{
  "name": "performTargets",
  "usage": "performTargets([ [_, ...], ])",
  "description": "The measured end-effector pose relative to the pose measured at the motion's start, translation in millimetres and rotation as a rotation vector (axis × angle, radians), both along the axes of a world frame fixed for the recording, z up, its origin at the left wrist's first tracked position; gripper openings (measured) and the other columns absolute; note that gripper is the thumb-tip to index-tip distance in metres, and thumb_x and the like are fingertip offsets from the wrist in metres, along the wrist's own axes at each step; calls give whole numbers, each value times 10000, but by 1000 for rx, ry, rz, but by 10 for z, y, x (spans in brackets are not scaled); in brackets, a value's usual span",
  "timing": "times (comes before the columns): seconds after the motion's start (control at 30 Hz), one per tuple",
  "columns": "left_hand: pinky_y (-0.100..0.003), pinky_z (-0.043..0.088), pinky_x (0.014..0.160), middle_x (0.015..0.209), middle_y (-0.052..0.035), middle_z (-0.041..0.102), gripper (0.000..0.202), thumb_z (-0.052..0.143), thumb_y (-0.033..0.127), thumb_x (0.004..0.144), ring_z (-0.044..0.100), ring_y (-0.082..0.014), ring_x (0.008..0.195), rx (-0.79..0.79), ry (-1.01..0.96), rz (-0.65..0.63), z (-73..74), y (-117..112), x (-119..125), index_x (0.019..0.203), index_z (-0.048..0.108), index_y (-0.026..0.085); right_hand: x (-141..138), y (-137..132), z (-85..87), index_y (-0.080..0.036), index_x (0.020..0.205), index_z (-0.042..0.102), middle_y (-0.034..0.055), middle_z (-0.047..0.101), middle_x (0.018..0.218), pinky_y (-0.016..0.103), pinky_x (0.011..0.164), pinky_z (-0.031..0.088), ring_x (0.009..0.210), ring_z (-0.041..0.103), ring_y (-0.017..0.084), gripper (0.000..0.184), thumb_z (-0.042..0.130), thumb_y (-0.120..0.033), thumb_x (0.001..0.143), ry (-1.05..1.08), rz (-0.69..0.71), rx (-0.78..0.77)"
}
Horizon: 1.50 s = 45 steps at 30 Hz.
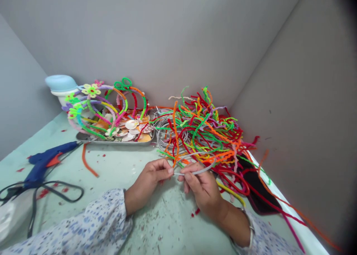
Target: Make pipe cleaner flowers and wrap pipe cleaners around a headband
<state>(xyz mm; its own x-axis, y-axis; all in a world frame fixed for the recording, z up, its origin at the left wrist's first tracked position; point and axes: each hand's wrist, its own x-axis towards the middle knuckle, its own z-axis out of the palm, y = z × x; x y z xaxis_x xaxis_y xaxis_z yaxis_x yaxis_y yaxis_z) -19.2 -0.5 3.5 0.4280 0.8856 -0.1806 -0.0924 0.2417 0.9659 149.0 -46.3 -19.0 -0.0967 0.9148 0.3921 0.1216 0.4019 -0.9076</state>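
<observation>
Above the front middle of the table I hold a thin grey-white hoop (208,168) in both hands. My left hand (147,182) pinches it at its near left side, thumb against forefinger. Just above those fingertips stands an orange pipe cleaner (175,132); I cannot tell whether it is gripped there too. My right hand (205,190) has its thumb and fingers closed on the near side of the hoop, a short gap from the left. Right behind the hands lies a tangled heap of coloured pipe cleaners (206,132), with a coil of silvery hoops (164,134) at its left.
A metal tray (119,142) holds shells, with several flower-trimmed pipe-cleaner headbands (122,106) on it. Behind stands a blue-lidded container (63,84). At left lies a blue glue gun (46,162) with a black cord. A dark flat object (259,191) lies at right.
</observation>
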Motion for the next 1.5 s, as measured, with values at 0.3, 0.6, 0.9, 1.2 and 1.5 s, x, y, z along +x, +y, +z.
performTargets([
  [0.3, -256, 197, 512, 507, 36, 402, 54, 559, 148, 600, 301, -104, 503, -30, -22, -44, 17, 36, -1, 552, 541, 166, 12, 3, 69, -215, 950, 563, 20, 583, 768, 301, 658, 477, 689, 576, 151, 131, 438, -191, 921, -116, 76, 139],
  [0.6, -240, 223, 504, 522, 42, 385, 79, 533, 130, 657, 305, -99, 513, 1, -31, -62, -5, 27, -2, 584, 519, 156, -6, -16, 84, -212, 982, 562, 43, 607, 829, 325, 720, 487, 784, 601, 174, 139, 454, -168, 905, -113, 91, 224],
  [0.9, -216, 345, 549, 667, 21, 503, 214, 506, 354, 888, 421, -97, 576, 167, 16, 38, -48, -28, 2, 879, 583, 155, -10, 29, -36, -220, 983, 561, -1, 613, 810, 224, 524, 424, 555, 539, 84, 127, 443, -255, 951, 190, -63, -34],
  [1.2, -226, 435, 631, 922, -33, 592, 143, 607, 169, 833, 526, -112, 720, 787, 293, 166, -36, -114, -24, 967, 651, 196, -20, 33, -20, -205, 962, 568, -6, 610, 791, 219, 520, 415, 542, 527, 75, 136, 454, -277, 949, 226, -46, -60],
  [1.5, -218, 467, 606, 864, -44, 646, 131, 656, 155, 798, 599, -133, 760, 862, 318, 222, -58, -63, -22, 913, 708, 193, -17, 20, -25, -212, 975, 575, -7, 619, 795, 211, 519, 420, 547, 541, 71, 139, 451, -272, 951, 232, -16, -75],
])
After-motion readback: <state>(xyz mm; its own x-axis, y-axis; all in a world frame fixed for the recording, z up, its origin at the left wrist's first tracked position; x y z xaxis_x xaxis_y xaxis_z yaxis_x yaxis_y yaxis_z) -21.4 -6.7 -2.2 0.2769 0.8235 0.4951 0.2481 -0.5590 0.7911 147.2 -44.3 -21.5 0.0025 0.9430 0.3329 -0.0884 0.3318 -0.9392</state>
